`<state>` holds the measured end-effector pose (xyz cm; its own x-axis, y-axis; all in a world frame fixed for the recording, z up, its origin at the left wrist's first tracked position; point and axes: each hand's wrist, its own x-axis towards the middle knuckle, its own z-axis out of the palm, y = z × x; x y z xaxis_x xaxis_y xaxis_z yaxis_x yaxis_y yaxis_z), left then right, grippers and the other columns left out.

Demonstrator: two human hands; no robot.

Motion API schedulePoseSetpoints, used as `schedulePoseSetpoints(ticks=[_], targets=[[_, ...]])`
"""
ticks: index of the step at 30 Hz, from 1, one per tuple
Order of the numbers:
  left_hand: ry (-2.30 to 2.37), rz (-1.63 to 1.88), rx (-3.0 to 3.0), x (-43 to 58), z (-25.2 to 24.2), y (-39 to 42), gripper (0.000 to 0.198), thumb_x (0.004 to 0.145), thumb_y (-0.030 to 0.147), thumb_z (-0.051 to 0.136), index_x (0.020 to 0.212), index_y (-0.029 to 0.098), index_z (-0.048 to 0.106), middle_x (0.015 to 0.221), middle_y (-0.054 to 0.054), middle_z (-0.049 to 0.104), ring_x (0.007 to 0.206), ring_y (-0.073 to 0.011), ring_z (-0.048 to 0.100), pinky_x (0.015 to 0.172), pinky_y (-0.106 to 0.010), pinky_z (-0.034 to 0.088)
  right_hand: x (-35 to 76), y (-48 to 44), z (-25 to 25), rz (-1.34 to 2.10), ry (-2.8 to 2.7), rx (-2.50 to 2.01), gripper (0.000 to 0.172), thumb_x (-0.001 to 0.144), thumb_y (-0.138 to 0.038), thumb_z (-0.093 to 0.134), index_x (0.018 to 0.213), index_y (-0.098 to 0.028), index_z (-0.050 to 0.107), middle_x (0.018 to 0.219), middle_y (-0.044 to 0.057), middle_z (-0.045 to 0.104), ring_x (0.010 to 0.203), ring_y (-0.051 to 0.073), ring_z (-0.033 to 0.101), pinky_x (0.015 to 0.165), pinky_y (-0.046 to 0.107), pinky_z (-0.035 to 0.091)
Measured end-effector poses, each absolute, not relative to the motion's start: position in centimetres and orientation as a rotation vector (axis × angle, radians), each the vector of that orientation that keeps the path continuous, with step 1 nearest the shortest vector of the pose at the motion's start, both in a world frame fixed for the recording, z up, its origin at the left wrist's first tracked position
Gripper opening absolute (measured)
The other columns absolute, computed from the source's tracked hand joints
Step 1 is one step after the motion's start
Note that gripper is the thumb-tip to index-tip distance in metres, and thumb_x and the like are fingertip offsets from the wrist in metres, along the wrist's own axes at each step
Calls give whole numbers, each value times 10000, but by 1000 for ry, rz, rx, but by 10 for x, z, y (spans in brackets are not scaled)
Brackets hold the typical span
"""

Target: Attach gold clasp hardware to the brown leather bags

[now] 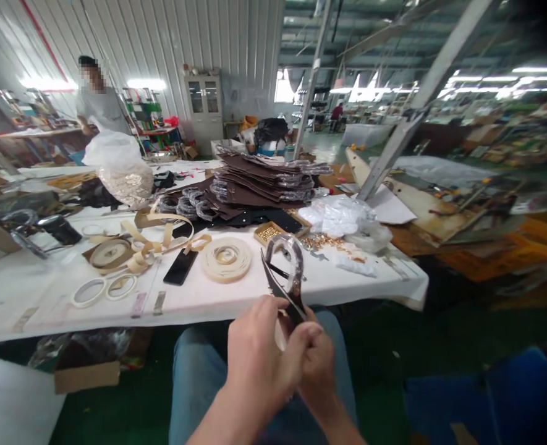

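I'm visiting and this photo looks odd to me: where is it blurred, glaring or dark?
All in the head view: ceiling strip lights glare white at upper right; what look like orange crates smear with blur; the top right corner goes black; the phone and cream tape coil look clearer; the plastic-wrapped handle catches small glints.
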<state>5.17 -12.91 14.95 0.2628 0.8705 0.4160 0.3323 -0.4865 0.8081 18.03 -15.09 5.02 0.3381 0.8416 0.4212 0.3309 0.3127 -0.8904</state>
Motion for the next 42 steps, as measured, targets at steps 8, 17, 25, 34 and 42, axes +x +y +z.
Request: schedulePoseSetpoints(ticks=[8, 17, 25, 34, 42], targets=[[934, 1469, 1718, -65, 170, -82, 1129, 725, 702, 1051, 1672, 310, 577, 1704, -182, 611, 1594, -442, 573, 1326, -652, 498, 299, -189, 106, 734, -1212, -1114, 358, 993, -448, 895, 1317, -298, 870, 1251, 114, 870, 1148, 379, 837, 1007, 478, 704], [425, 841, 1898, -111, 191, -93, 935, 817, 712, 979, 1629, 347, 693, 1787, -153, 548, 1688, -521, 438, 1399, -728, 349, 268, -109, 135, 1310, -1282, -825, 556, 870, -453, 993, 1361, -230, 862, 1229, 139, 843, 1145, 347, 797, 1060, 479, 637], [561, 755, 2313, -104, 167, -115, 718, 1024, 329, 858, 1678, 393, 570, 1457, -89, 801, 1310, -331, 785, 1412, -670, 379, 254, -122, 128, 1572, -1455, -665, 373, 892, -448, 975, 1163, -233, 835, 1156, 109, 774, 1024, 267, 734, 899, 390, 625], [443, 948, 2489, -95, 129, -119, 270, 1075, 186, 734, 1308, 307, 797, 1157, -79, 853, 1008, -260, 814, 1083, -473, 672, 243, -134, 130, 1462, -1384, -705, 603, 722, -353, 1063, 880, -281, 486, 979, 47, 691, 832, 235, 668, 694, 351, 575], [518, 900, 2237, -83, 106, -132, 619, 1095, 117, 658, 1683, 304, 609, 1413, -146, 830, 1233, -305, 831, 1024, -413, 686, 236, -133, 113, 1223, -1255, -922, 686, 750, -338, 1096, 856, -269, 422, 887, -8, 680, 736, 185, 633, 652, 297, 518]])
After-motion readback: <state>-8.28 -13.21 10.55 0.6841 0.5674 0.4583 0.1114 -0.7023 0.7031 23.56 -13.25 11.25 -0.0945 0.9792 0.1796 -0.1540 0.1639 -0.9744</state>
